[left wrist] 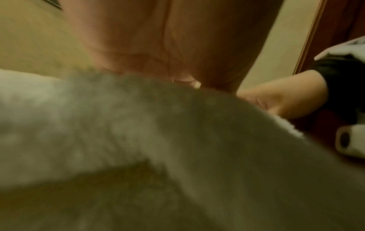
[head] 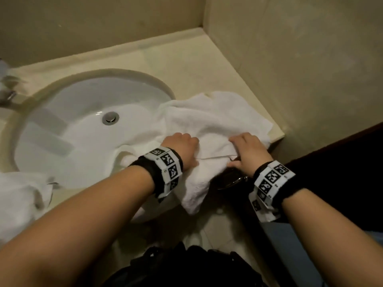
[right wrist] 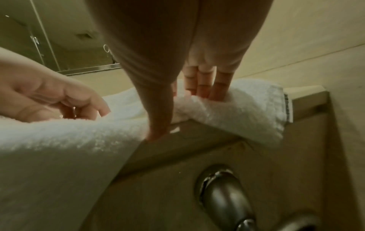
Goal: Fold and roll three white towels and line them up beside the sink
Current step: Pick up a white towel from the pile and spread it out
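**Head view: two hands are working on a soft white towel by the sink**

Head view is showing the counter (head: 196,65) first, the biggest thing here, wrapping round the sink (head: 62,125). The white towel (head: 217,119) is lying on the counter just right of the sink, and its near part is hanging down over the front edge. Part of it is also drooping over the sink's rim. More white cloth (head: 18,197) is sitting at the left edge (it is too blurry to say if it is folded).

The left hand (head: 182,147) is resting on the towel with its fingers curled down into the cloth. The right hand (head: 248,151) is beside it, a little apart. The right wrist view is showing the right hand's fingers (right wrist: 205,84) pressing into a bunched fold while the thumb is pushing at the counter's front edge, so it is pinching the towel there. I cannot tell for sure if the left hand is gripping or only pressing.

I think the towel is going to feel light, floppy and fluffy. It is not going to break or slip much, but it is going to sag and bunch up. The best places to grab look like the corners and the long edges, one hand on each, pulling it flat before folding.
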A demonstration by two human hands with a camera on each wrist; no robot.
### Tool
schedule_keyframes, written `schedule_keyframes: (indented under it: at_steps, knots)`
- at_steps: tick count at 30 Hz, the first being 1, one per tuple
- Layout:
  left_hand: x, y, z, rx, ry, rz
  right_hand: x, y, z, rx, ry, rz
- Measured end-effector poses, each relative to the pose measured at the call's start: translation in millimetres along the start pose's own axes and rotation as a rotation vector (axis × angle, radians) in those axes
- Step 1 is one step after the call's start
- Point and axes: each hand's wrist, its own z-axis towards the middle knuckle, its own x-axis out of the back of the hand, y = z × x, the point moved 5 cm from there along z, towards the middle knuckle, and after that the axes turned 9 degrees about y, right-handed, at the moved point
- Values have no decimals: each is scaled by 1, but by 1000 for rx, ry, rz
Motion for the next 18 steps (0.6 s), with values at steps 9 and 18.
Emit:
schedule_keyframes:
  at_steps: [9,18]
  knots:
    - [38,6,-6,-26,178,-189,78,-8,18,72,123,245]
    - [152,28,0,-66,492,-351,169,-55,6,276,376,426]
